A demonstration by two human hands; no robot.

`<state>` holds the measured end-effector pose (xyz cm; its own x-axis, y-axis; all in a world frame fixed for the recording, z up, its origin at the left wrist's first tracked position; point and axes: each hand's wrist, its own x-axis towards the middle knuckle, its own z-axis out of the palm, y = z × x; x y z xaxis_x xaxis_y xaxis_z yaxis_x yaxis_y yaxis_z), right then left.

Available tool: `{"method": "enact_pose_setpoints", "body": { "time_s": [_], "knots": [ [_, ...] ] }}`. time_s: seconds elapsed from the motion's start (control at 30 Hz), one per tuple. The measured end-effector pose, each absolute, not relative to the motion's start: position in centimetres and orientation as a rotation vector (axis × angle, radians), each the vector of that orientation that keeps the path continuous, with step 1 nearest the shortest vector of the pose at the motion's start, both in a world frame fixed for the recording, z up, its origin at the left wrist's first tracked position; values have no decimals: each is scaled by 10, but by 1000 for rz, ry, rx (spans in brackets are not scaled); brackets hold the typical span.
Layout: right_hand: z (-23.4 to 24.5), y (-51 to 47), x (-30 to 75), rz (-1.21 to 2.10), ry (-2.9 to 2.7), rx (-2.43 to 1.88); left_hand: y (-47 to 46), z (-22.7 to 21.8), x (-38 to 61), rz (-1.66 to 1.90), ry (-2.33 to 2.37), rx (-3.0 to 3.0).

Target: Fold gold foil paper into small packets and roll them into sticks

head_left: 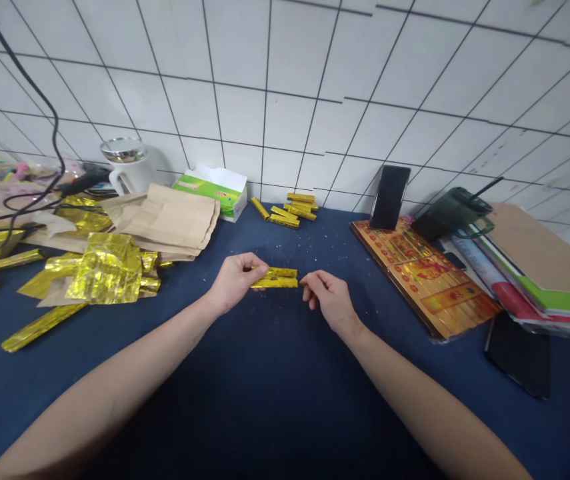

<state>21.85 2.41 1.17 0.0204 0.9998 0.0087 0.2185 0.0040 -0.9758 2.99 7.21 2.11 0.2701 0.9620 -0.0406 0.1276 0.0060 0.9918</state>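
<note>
My left hand (239,280) pinches the left end of a folded gold foil strip (279,283) over the middle of the dark blue table. The strip lies level, with a lengthwise crease or gap between its upper and lower bands. Close to the strip's right end is my right hand (329,297), its fingers curled and thumb near the index finger. A small gap seems to separate it from the foil, and what its fingertips hold, if anything, is hidden. Beyond both hands, several short folded gold foil pieces (292,212) lie by the wall.
Crumpled gold foil sheets (107,268) and brown paper (165,217) cover the left side. Behind them stand a white mug (132,175) and a tissue box (215,191). At right are a phone (389,198), an orange patterned box (422,277), a dark green cup (457,212) and stacked notebooks (545,250).
</note>
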Motion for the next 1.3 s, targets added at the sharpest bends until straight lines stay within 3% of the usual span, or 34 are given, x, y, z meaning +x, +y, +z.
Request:
{"method": "enact_pose_setpoints", "body": {
  "time_s": [0.53, 0.73, 1.1, 1.3],
  "knots": [
    [3, 29, 215, 1135, -1205, -1257, 63, 20, 36, 801, 963, 1331],
    [1, 32, 218, 1180, -1057, -1180, 58, 22, 35, 1070, 1106, 1796],
    [10, 17, 209, 980, -1554, -1188, 44, 26, 42, 886, 1075, 1993],
    [9, 18, 210, 1043, -1490, -1201, 44, 24, 42, 935, 1131, 2094]
  ]
}}
